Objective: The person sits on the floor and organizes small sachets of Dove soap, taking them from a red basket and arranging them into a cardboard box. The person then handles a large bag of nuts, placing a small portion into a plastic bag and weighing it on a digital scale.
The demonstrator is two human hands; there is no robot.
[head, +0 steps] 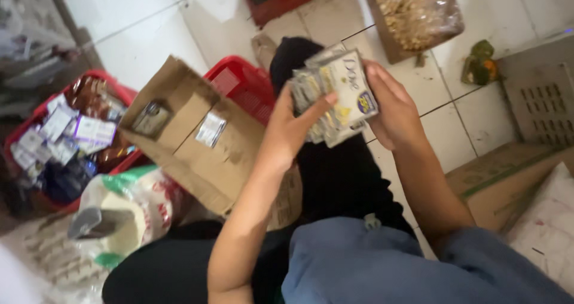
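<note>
Both hands hold one bundle of small sachets (336,94), raised just right of the open cardboard box (197,133). Left hand (288,130) is curled under the bundle, thumb pressed across its front. Right hand (391,109) cups the far edge, fingers closed behind it. Red basket (89,142) of mixed packets sits left of the box. Judgement: the sachets fan out loosely, so square the edges with the thumb before shifting grip, keeping both hands close together.

The stack of sachets (338,94) sits between both hands; a cardboard box (197,136) lies at nine o'clock (a basket (66,136) beyond it).
</note>
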